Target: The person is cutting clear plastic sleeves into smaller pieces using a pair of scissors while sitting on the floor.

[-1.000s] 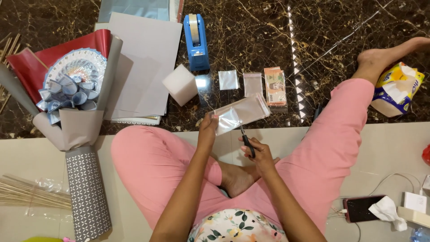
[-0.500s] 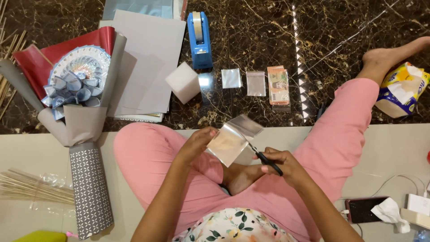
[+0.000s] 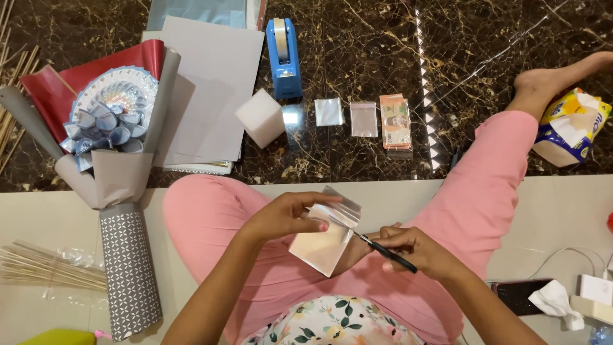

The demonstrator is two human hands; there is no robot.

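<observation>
Fingers of the left hand [image 3: 287,217] pinch the top of a clear plastic sleeve [image 3: 324,234] above the pink lap. Right hand [image 3: 415,251] closes around thin black scissors [image 3: 377,246], whose tip touches the sleeve. Nearby, on the dark marble floor [image 3: 485,38], stands a blue tape dispenser [image 3: 284,59].

Dark, gold-veined marble floor [image 3: 498,38] gleams under overhead light, bordered by a pale cream floor band [image 3: 555,211].
</observation>
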